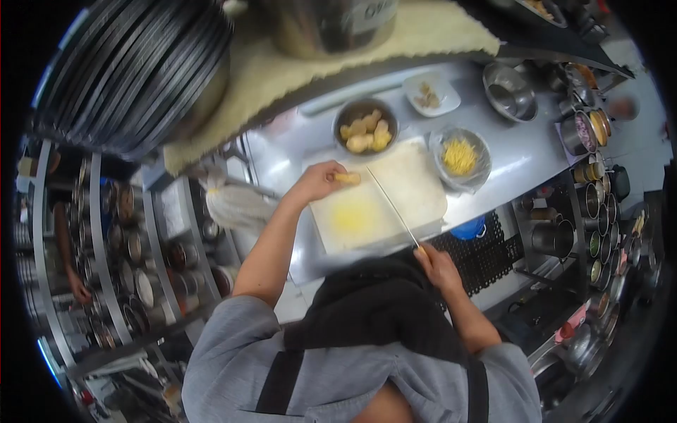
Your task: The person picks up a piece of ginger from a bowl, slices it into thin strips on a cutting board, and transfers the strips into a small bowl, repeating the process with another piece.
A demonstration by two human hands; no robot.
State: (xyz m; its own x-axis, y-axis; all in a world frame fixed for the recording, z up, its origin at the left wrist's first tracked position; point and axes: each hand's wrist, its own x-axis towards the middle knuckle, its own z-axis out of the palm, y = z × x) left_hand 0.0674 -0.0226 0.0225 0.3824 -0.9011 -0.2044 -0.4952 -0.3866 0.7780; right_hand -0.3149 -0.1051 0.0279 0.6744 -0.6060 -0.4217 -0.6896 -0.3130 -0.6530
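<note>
On the white cutting board (416, 204), my left hand (323, 180) pinches a pale yellow peeled piece (348, 178) near the board's upper left. My right hand (438, 268) is closed around the handle of a long knife (393, 208), whose blade slants up across the board, its tip a little right of the piece. A yellow patch (349, 217) marks the board below my left hand. Behind the board, a dark-rimmed metal bowl (340, 144) holds several knobbly pale yellow pieces. Right of the board, a plastic-lined bowl (481, 149) contains thin yellow strips (460, 156).
A white square dish (451, 106) with small brownish bits and an empty-looking steel bowl (509, 92) stand farther back on the metal table (525, 144). Pots crowd racks on both sides. A cloth-covered shelf (437, 32) overhangs the back. At far left, another person's hand (81, 290) shows.
</note>
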